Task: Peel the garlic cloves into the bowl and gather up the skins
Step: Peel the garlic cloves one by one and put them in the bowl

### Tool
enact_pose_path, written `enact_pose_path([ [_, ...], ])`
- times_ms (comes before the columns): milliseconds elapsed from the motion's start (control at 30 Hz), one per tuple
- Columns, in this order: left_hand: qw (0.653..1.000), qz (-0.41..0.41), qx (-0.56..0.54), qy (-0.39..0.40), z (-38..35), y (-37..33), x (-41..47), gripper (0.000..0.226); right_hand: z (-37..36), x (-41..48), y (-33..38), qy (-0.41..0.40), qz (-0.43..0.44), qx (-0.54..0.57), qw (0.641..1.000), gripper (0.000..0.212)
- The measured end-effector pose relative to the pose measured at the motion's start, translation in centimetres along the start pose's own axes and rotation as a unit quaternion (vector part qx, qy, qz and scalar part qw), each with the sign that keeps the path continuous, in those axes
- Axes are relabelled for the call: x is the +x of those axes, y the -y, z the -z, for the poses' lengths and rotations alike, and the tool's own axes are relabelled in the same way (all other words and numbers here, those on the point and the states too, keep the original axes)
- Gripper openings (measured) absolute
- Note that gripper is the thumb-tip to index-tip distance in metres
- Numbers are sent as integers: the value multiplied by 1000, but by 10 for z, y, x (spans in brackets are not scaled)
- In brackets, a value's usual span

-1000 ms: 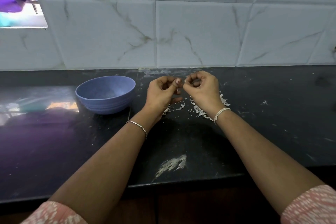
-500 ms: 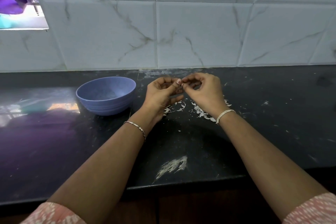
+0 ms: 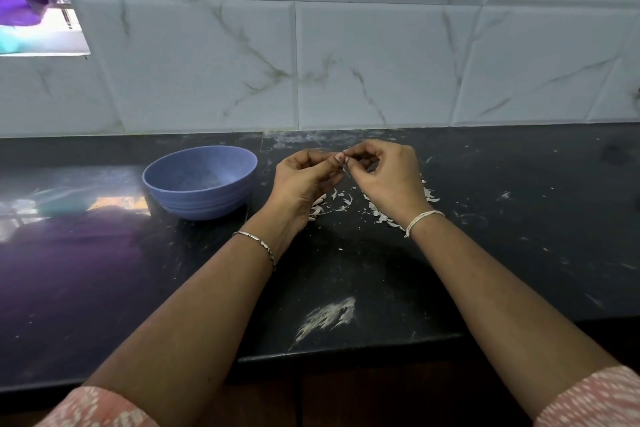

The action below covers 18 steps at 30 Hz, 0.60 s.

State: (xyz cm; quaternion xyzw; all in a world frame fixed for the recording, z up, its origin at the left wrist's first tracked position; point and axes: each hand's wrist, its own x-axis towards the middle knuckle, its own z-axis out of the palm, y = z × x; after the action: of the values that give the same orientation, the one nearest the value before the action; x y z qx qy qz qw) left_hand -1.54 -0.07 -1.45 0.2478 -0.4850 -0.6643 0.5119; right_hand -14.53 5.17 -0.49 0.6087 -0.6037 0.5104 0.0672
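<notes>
Both the left hand (image 3: 304,180) and right hand (image 3: 388,177) pinch a small pale garlic clove (image 3: 345,166) above white papery skins (image 3: 381,216) on the black counter (image 3: 519,225) beside a round blue bowl (image 3: 204,208).

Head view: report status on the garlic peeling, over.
Left hand and right hand pinch one small garlic piece between them. Skins scattered on counter below. Bowl left of hands, path clear.

Left hand (image 3: 304,180) and right hand (image 3: 389,175) pinch a small garlic piece (image 3: 345,165) above scattered skins (image 3: 381,217), beside the blue bowl (image 3: 194,206)
</notes>
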Motion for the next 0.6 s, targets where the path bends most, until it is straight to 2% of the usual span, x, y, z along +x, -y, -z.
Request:
enact_pose_path([
  [133,1000,4,-20,1,0,-1,-1,11,0,0,-1,4,16,-25,1000,6],
  [433,999,9,-35,-1,-2,-1,-1,14,-2,-2,4,34,63,-175,982,13],
  [600,1000,13,-28,2,-4,-1,-2,7,-2,-3,6,52,66,-196,977,14],
])
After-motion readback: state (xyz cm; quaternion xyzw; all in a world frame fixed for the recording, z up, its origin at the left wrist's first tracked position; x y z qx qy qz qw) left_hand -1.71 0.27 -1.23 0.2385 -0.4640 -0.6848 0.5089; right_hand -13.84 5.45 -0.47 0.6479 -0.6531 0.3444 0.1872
